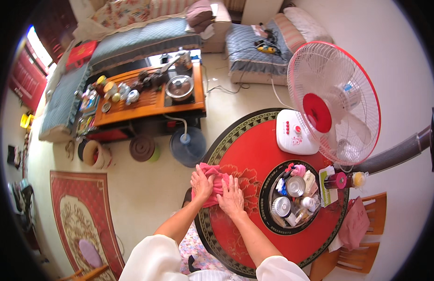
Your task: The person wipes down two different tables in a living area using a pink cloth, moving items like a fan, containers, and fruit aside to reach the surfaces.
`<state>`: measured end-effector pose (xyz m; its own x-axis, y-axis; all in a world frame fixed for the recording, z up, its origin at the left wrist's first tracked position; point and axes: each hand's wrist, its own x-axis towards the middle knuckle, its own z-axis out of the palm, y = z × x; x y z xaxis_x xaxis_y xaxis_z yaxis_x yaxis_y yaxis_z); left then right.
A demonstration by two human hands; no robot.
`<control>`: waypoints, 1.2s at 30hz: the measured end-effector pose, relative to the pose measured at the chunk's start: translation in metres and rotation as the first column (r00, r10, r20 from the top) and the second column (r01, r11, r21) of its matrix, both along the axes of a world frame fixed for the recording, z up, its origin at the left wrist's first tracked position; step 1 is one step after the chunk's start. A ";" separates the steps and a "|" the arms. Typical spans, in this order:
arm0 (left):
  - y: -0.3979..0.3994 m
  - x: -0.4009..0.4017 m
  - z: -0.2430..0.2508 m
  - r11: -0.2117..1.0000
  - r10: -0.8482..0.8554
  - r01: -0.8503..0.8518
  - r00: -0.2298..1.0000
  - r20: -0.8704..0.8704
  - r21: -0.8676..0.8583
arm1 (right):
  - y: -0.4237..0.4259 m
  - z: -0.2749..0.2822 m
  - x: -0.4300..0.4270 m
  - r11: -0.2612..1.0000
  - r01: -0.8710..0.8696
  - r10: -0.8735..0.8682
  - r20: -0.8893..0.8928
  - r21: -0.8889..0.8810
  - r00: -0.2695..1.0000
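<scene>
A crumpled pink cloth (211, 186) lies at the left edge of a round red table (252, 147) with a patterned dark border. My left hand (202, 183) rests on the cloth's left part, fingers spread apart. On its right side, my right hand (232, 197) lies palm down, fingers partly over the cloth. Whether the fingers pinch any fabric cannot be made out. To the right of my hands, a round turntable (266, 210) bears a tin, a small white fan and several bottles.
A red and white electric fan (317, 112) stands on the table's far side. Jars (336, 180) stand at the right edge. Wooden chairs (376, 214) are at the right. Beyond the table are a blue water jug (188, 147), a wooden tea table (132, 109) and a sofa (146, 38).
</scene>
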<state>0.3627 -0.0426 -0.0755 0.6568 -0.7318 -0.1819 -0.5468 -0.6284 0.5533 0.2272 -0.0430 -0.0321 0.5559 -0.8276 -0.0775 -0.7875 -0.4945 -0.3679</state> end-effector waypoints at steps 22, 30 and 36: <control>-0.359 -0.028 -0.009 0.464 -0.822 0.729 0.566 0.062 -0.503 | -0.284 -0.015 0.023 0.833 0.535 -0.553 -0.203 -0.141 0.808; -0.401 -0.056 -0.004 0.484 -0.875 0.749 0.417 -0.245 -0.452 | -0.310 -0.015 0.017 0.811 0.556 -0.581 -0.130 -0.183 0.804; -0.359 -0.018 -0.044 0.721 -0.692 0.544 0.529 -0.491 -0.430 | -0.315 0.004 0.022 0.857 0.507 -0.472 -0.258 0.087 0.843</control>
<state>0.3442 -0.4014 -0.1192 -0.1688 -0.9748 -0.1456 -0.2702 -0.0963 0.9580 0.2491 -0.3584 -0.0280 0.0347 -0.9563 -0.2904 -0.9808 0.0232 -0.1937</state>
